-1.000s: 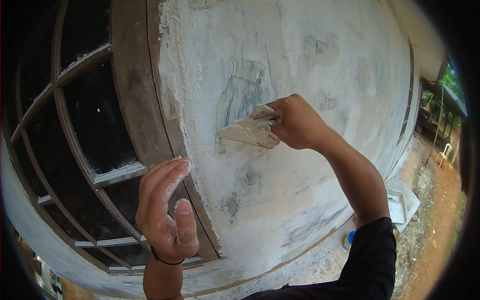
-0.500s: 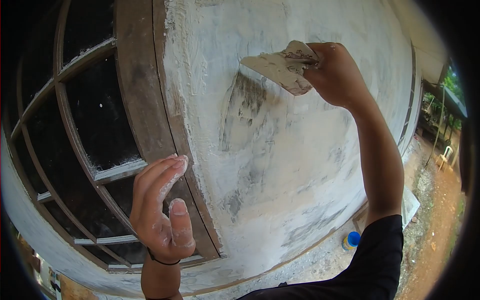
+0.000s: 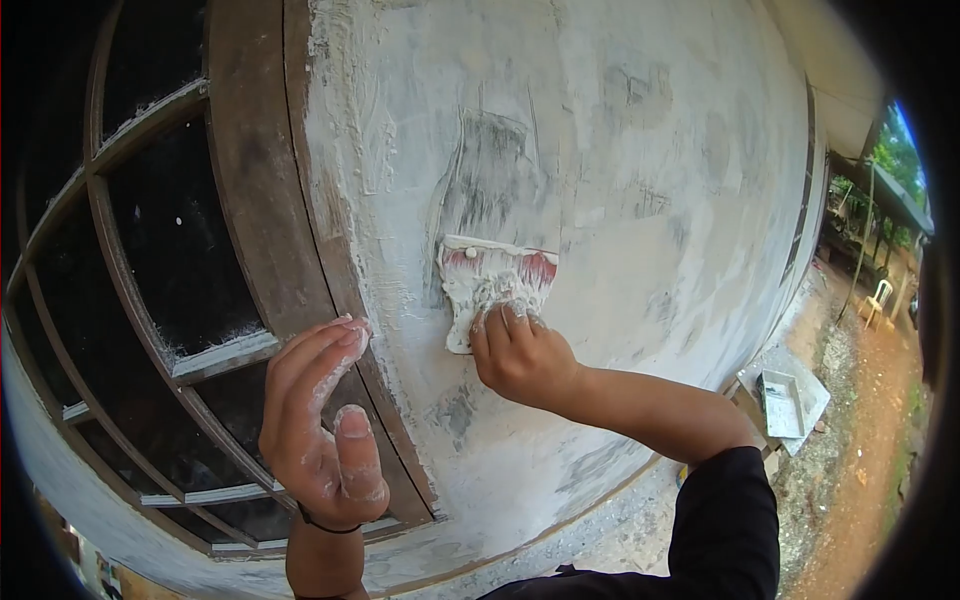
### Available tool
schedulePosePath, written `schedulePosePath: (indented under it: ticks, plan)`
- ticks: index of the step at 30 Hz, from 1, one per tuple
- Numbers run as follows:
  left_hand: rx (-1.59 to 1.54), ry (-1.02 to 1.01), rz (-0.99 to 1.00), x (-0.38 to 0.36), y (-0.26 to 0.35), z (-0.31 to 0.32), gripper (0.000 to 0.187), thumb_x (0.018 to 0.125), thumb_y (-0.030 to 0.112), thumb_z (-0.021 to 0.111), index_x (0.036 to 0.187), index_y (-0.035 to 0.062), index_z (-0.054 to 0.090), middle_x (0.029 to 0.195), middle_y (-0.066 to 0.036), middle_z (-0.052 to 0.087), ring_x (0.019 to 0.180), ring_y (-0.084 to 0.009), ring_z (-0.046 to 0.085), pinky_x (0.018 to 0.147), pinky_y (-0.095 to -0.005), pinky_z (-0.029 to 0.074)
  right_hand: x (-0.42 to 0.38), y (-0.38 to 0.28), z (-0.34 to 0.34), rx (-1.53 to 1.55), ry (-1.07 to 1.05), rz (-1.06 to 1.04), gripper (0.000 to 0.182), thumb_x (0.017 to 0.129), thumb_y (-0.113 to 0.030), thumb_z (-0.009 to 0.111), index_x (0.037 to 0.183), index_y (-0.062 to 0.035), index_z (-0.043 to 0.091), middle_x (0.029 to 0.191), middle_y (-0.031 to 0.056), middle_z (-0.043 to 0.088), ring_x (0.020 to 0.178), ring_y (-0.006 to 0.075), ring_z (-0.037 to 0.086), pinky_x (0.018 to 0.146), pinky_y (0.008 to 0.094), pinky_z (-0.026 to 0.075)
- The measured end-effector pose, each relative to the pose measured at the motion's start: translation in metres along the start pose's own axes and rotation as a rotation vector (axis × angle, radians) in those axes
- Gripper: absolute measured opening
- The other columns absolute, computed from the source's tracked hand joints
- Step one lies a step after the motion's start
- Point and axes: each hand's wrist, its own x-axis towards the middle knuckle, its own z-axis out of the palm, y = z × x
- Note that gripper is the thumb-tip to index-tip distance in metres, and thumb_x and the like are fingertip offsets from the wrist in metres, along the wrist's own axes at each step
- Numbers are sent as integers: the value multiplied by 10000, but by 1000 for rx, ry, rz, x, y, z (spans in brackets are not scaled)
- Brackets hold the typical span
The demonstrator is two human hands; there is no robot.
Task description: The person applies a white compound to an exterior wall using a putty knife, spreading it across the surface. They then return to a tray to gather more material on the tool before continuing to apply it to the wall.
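gripping paste-smeared scraper point(image 3: 498, 280) by its lower end in right hand point(image 3: 527, 358) | running from fingers to wide edge up the wall point(image 3: 640, 270), right of window frame point(image 3: 262, 170) | holding left hand point(image 3: 318, 440) half-curled, grasping nothing, farther off, left of scraper

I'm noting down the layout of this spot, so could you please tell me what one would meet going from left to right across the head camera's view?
Large dark window pane → left hand → right hand gripping a scraper → rectangular tray → pale chair.
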Motion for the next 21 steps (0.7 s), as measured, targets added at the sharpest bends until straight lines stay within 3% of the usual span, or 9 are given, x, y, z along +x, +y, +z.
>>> schedulePosePath:
  ticks: [6, 9, 12, 16, 21]
  plan:
    - [-31, -5, 27, -1, 4, 5, 390, 873, 207, 400, 1092, -83, 541, 1075, -234, 577, 1000, -305, 585, 888, -410, 456, -20, -34, -23, 137, -108, -56, 227, 658, -96, 561, 809, 65, 614, 718, 152, 576, 689, 227, 557, 510, 267, 487]
    - [-21, -23, 27, -2, 6, 1, 393, 871, 205, 398, 1096, -85, 539, 1076, -236, 575, 995, -303, 586, 890, -410, 454, -20, -24, -61, 494, -196, 67, 280, 659, -82, 572, 893, 70, 595, 793, 157, 569, 724, 257, 556, 556, 310, 501]
    - [-5, -33, 1, -2, 6, -3, 397, 867, 206, 406, 1098, -88, 539, 1077, -238, 573, 991, -300, 587, 888, -409, 456, 4, 10, -88, 390, -142, 185, 266, 651, -107, 570, 859, 55, 604, 784, 171, 572, 755, 279, 573, 583, 312, 517]
    - [-2, -27, 22, 3, 9, -2, 397, 853, 201, 412, 1096, -84, 544, 1070, -239, 577, 987, -302, 590, 881, -410, 461, 35, 57, -56, 41, 101, 297, 260, 644, -81, 571, 862, 58, 605, 765, 161, 561, 731, 267, 568, 589, 300, 514]
    - [41, -56, 50, 9, 9, -1, 397, 846, 197, 409, 1095, -81, 545, 1066, -244, 577, 981, -308, 594, 880, -419, 466, 36, 41, -2, -52, 55, 224, 221, 633, -72, 566, 800, 67, 608, 745, 163, 572, 709, 245, 556, 567, 271, 503]
